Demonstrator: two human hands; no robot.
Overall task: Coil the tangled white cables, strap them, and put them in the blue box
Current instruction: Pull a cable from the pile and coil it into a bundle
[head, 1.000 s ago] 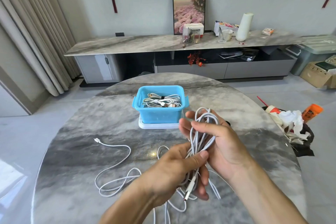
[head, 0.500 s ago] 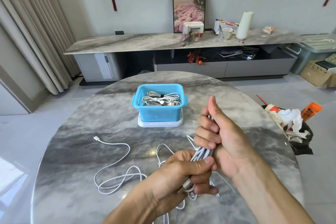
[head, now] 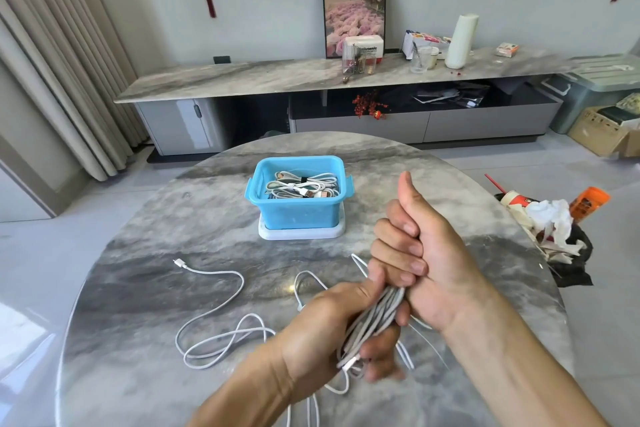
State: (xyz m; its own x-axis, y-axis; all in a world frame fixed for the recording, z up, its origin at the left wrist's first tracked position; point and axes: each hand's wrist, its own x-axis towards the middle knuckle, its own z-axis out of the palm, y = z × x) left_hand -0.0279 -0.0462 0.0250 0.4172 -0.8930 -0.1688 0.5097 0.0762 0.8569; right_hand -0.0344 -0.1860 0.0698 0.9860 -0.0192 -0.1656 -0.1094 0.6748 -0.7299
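A bundle of white cable runs between both hands above the near side of the round marble table. My right hand grips its upper end in a fist, thumb pointing up. My left hand grips the lower end, where a plug sticks out. Loose white cable trails from the bundle across the table to the left, ending in a plug. The blue box stands beyond the hands on a white lid, with several strapped white cables inside.
A heap of rubbish with an orange bottle and crumpled paper lies on the floor to the right of the table. A long marble sideboard with a picture and small items stands along the far wall.
My right hand has closed from holding open loops into a fist around the cable, thumb raised. The loops have been squeezed into a tight bundle. My left hand keeps its grip below.
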